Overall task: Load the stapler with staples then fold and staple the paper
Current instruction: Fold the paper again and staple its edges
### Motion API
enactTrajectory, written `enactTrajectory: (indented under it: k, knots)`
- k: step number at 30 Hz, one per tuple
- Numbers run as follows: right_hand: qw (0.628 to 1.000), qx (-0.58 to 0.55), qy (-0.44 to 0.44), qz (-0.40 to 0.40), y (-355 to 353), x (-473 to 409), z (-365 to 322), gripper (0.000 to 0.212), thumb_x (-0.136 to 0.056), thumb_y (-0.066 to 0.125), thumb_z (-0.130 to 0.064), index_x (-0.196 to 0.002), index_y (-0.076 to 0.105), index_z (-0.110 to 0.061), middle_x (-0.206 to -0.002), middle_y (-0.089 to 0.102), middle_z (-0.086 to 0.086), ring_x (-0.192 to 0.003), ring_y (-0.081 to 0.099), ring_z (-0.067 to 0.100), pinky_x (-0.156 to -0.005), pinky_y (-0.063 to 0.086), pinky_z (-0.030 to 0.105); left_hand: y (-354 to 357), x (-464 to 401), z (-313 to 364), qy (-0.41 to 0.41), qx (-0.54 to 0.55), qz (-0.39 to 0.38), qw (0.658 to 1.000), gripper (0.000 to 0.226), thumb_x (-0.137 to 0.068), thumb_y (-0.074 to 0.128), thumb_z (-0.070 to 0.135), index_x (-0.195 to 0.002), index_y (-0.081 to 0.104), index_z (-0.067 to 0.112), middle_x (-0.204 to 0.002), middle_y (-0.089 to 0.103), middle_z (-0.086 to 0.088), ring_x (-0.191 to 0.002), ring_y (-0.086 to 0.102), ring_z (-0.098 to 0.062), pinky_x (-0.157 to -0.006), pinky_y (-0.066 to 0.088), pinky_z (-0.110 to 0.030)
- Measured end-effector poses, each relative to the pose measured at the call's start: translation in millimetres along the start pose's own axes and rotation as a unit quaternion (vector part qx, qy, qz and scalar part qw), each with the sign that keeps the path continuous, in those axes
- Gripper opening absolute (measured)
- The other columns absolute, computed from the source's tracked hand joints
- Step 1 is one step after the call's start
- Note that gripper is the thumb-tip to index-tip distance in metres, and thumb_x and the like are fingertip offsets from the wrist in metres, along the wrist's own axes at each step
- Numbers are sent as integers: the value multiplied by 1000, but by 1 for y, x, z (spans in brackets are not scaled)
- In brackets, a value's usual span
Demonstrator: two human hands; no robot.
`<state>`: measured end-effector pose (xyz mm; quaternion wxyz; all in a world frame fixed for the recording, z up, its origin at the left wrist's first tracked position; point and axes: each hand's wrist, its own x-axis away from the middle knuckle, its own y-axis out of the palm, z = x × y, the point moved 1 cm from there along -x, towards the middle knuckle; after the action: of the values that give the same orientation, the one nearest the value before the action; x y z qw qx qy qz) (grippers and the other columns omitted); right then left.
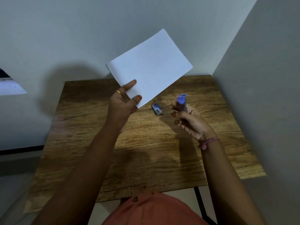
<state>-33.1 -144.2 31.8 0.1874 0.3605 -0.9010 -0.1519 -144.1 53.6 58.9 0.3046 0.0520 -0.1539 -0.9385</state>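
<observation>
Paper stage under way, by the look of it. White sheet of paper (150, 67) is held up above the wood-grain table (146, 143), apparently folded; no staple visible in it, so stapling seems left to do. Whether the stapler is loaded cannot be told.

Left hand (124, 101) pinches the sheet's lower corner, thumb on top. Right hand (189, 118) curls round the small purple stapler (182, 103), upright, just clear of the paper. Small blue staple box (157, 109) lies on the table between the hands.
</observation>
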Motion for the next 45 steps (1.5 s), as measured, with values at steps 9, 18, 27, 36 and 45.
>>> enactTrajectory:
  k: [9,18,27,36,45]
  knots:
    - [1000,4,-9,12,14,3,-4,43,-80,63,-30,-118,51,-15,-96,70,7,-54,53,6,-44,41,17,14,2,3,-3,-6,8,1000,45,-82,68,-3,-115,65,27,-121,60,9,-102,64,-9,-80,56,-41]
    - [1000,14,-20,-2,40,12,-17,57,-90,39,-55,-124,57,-13,-107,68,6,-70,55,10,-58,41,23,30,1,11,50,-38,-25,998,46,-84,65,-5,-123,60,20,-110,70,5,-88,67,-4,-67,56,-23]
    - [997,-4,-44,56,58,18,-25,36,-92,49,-44,-105,64,-14,-96,68,8,-64,55,12,-59,37,26,36,2,21,122,-229,-34,965,49,-87,65,8,-127,57,35,-53,28,-7,-47,25,-19,-51,36,-24]
    - [995,-103,-3,20,66,15,-21,26,-76,64,-31,-92,61,-11,-86,58,10,-79,55,19,-56,51,22,38,4,39,111,-293,-120,942,48,-89,62,6,-130,55,31,-53,29,-9,-38,20,-5,-40,26,-13]
    - [993,-117,-1,10,69,5,-18,27,-73,70,-31,-90,63,-11,-81,61,6,-79,54,18,-62,52,25,36,3,43,134,-292,-124,939,48,-90,61,7,-130,54,32,-50,28,-7,-36,23,-4,-40,26,-13]
